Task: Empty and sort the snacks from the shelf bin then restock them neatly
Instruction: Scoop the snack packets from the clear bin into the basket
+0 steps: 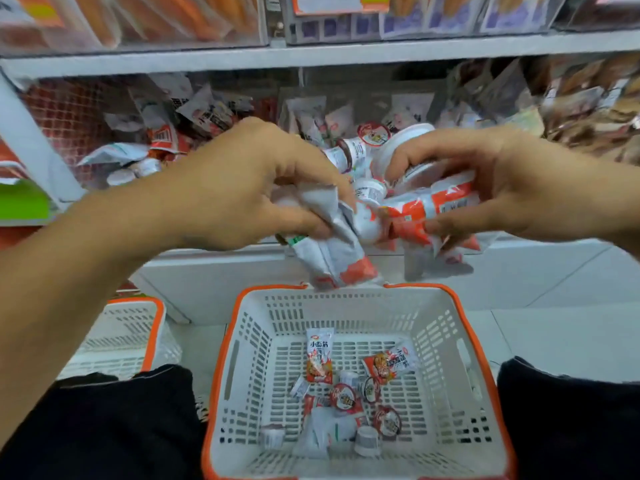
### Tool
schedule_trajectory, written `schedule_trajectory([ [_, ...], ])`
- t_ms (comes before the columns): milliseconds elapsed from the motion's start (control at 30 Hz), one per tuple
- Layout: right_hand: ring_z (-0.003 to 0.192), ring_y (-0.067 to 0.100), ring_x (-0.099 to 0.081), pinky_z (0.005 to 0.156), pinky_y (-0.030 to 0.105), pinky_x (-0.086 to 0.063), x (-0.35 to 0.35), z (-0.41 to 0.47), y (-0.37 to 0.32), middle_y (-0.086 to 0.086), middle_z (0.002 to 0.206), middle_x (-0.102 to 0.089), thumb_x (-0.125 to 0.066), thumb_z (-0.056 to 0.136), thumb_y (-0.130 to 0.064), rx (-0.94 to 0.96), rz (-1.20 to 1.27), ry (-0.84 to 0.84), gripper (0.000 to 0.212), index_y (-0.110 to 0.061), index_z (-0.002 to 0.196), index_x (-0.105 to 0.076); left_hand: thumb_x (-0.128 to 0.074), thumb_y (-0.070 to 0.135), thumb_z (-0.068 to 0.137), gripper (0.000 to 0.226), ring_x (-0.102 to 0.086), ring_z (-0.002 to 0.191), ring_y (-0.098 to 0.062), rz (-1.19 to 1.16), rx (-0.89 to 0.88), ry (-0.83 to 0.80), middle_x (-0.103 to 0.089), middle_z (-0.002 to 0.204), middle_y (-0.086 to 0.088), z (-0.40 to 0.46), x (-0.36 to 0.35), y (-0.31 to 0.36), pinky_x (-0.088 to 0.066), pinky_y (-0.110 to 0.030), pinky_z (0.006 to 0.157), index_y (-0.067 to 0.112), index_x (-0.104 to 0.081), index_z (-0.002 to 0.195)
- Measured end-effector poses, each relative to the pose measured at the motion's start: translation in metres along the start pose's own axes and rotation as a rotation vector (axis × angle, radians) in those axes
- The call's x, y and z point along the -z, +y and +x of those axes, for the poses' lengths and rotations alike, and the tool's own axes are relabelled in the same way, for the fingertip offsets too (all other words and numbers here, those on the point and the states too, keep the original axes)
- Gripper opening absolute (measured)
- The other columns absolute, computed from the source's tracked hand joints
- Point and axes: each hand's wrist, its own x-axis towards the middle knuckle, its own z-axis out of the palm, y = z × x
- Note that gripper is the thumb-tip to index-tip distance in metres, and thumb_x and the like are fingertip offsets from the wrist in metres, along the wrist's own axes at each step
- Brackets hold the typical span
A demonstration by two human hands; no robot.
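My left hand point(249, 188) grips a bunch of white and orange snack packets point(332, 258) that hang down just above the far rim of the basket. My right hand point(491, 188) holds more orange and white packets point(433, 209) together with small white cups, in front of the shelf bin point(363, 143). That bin still holds several small cups and packets. Below my hands stands a white basket with an orange rim point(464, 327); several packets point(319, 358) and little cups point(343, 396) lie on its bottom.
A second white basket with an orange rim point(152, 327) stands on the floor at the left. Neighbouring bins of packets fill the shelf to both sides, with another shelf of snacks above. My dark-clothed knees flank the basket on the pale tiled floor.
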Motion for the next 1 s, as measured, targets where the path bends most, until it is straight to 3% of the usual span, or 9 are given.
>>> schedule_trajectory([
  [133,0.077,0.026,-0.072,0.066,0.046,-0.062,-0.038,-0.006,0.030,0.011,0.105,-0.064,-0.072,0.081,0.005,-0.194,0.183,-0.156,0.050,-0.027,0.118,-0.062,-0.080,0.038,0.079,0.028,-0.068,0.095,-0.006,-0.025,0.087,-0.245,-0.073,0.103,0.015,-0.015,-0.051,-0.032,-0.053,-0.037,0.084,0.035,-0.073,0.107],
  [267,0.058,0.019,-0.061,0.063,0.054,-0.061,-0.139,-0.005,0.131,0.000,0.089,-0.057,-0.062,0.088,0.009,-0.425,0.048,-0.281,0.050,-0.027,0.123,-0.057,-0.077,0.021,0.084,0.032,-0.064,0.100,-0.020,-0.001,0.244,-0.472,-0.071,0.112,0.003,-0.022,-0.170,-0.085,-0.051,-0.041,0.087,0.027,-0.072,0.114],
  [367,0.048,0.003,-0.053,0.061,0.032,-0.057,-0.198,-0.019,0.195,-0.014,0.080,-0.047,-0.057,0.084,0.014,-0.563,0.037,-0.153,0.053,-0.027,0.118,-0.056,-0.067,0.011,0.092,0.036,-0.056,0.122,-0.026,-0.084,0.445,-0.455,-0.062,0.133,-0.004,-0.045,-0.242,-0.112,-0.045,-0.041,0.102,0.019,-0.067,0.127],
  [433,0.058,-0.004,-0.054,0.062,0.021,-0.050,-0.222,-0.032,0.217,-0.013,0.089,-0.049,-0.058,0.082,0.016,-0.621,0.052,-0.101,0.054,-0.021,0.122,-0.057,-0.063,0.008,0.095,0.039,-0.050,0.130,-0.026,-0.223,0.539,-0.371,-0.055,0.143,-0.008,-0.057,-0.267,-0.112,-0.041,-0.033,0.105,0.013,-0.061,0.133],
  [500,0.084,0.005,-0.058,0.078,0.031,-0.055,-0.234,-0.041,0.225,-0.007,0.108,-0.055,-0.064,0.080,0.015,-0.725,0.118,-0.168,0.059,-0.018,0.129,-0.061,-0.065,0.012,0.095,0.039,-0.051,0.129,-0.022,-0.319,0.575,-0.354,-0.054,0.143,-0.005,-0.059,-0.273,-0.104,-0.041,-0.027,0.102,0.015,-0.060,0.134],
  [633,0.118,0.023,-0.058,0.095,0.037,-0.051,-0.188,-0.015,0.199,0.002,0.135,-0.056,-0.069,0.088,-0.006,-0.706,-0.079,-0.441,0.043,-0.028,0.125,-0.065,-0.065,0.021,0.096,0.025,-0.066,0.107,-0.016,-0.460,0.485,-0.540,-0.068,0.116,-0.002,-0.019,-0.210,-0.070,-0.055,-0.038,0.095,0.014,-0.068,0.120],
  [767,0.096,0.021,-0.069,0.088,0.036,-0.059,-0.068,0.018,0.099,0.007,0.109,-0.070,-0.060,0.097,-0.009,-0.627,-0.001,-0.356,0.022,-0.013,0.116,-0.070,-0.060,0.027,0.095,0.025,-0.073,0.089,-0.020,-0.715,0.401,-0.326,-0.074,0.105,-0.010,0.039,-0.092,-0.026,-0.061,-0.033,0.081,0.010,-0.069,0.111],
  [867,0.076,0.020,-0.071,0.072,0.033,-0.062,0.009,0.025,0.032,0.011,0.092,-0.074,-0.065,0.093,-0.013,-0.468,0.021,-0.017,0.014,-0.008,0.103,-0.072,-0.065,0.037,0.092,0.025,-0.072,0.085,-0.021,-0.410,0.388,-0.050,-0.074,0.096,-0.005,0.081,-0.030,-0.031,-0.061,-0.033,0.074,0.019,-0.069,0.109],
  [1000,0.095,0.030,-0.069,0.068,0.051,-0.062,0.061,0.070,0.036,0.012,0.110,-0.068,-0.074,0.089,-0.026,-0.523,-0.312,0.227,0.031,-0.017,0.117,-0.066,-0.069,0.062,0.081,0.067,-0.059,0.113,-0.023,0.207,0.498,-0.312,-0.056,0.136,0.002,0.131,-0.026,-0.067,-0.055,-0.041,0.092,0.034,-0.048,0.139],
])
